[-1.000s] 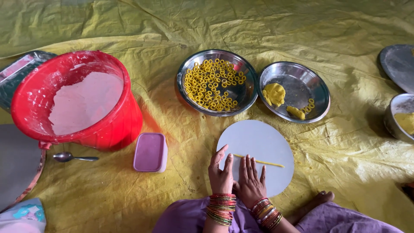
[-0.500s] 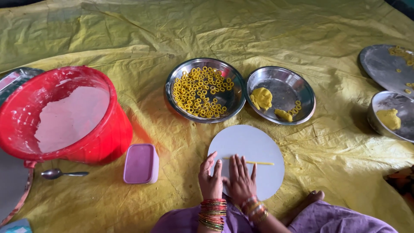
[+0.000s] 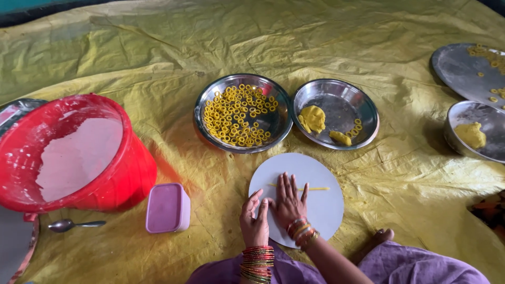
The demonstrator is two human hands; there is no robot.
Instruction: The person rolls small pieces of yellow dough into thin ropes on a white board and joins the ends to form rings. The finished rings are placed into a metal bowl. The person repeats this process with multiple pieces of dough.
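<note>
- Pressing flat on a round white board at lower centre of the frame, the right hand lies palm down with fingers straight and slightly spread, covering the near end of a thin yellow dough strand; the flat palm suits rolling the strand thin against the board.
- The left hand rests at the board's lower left edge, fingers together and extended, gripping nothing; it appears to steady the board. Stacked bangles ring both wrists.
- The strand lies across the board's middle, running rightward from under the right hand's fingers, its free end pointing to the right of the frame.
- Above the board, at centre frame, a steel bowl holds many small yellow dough rings in a loose layer, placed just beyond arm's reach of the board.
- Just to its right, a second steel bowl carries lumps of yellow dough and a few rings, close at hand as a supply.
- At left, a red tub holds pale flour; a pink lidded box and a spoon lie beside it at lower left.
- At the right edge, a steel plate with scattered rings and another bowl with dough sit apart.
- A yellow tarpaulin underlies everything.
</note>
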